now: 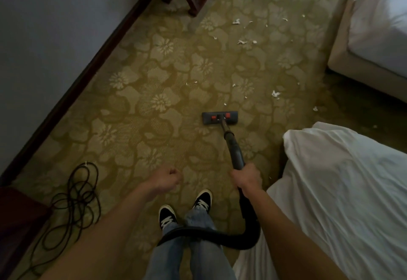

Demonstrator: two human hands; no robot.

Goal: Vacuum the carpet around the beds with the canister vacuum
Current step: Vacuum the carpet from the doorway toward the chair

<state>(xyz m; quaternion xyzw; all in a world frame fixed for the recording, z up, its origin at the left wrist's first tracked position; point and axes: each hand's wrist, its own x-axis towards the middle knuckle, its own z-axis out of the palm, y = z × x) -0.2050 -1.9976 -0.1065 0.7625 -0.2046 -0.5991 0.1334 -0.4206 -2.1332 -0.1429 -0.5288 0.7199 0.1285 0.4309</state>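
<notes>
A gold floral carpet (154,94) fills the frame. The vacuum's floor head (219,118) sits flat near its centre. White scraps (274,93) dot the upper right, a tangled black cord (74,200) lies lower left, and dark wooden legs (192,4) stand at the top.

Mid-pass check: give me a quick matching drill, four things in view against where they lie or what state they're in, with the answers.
Things
1. floor head
2. cord
3. white scraps
4. left hand

Place or state
a. fingers curled, holding nothing
b. heaped in loose loops near the wall
c. scattered on the carpet, farther ahead
d. flat on the carpet, at the end of the wand in the right hand grip

Pairs: 1-d, 2-b, 3-c, 4-a
</notes>
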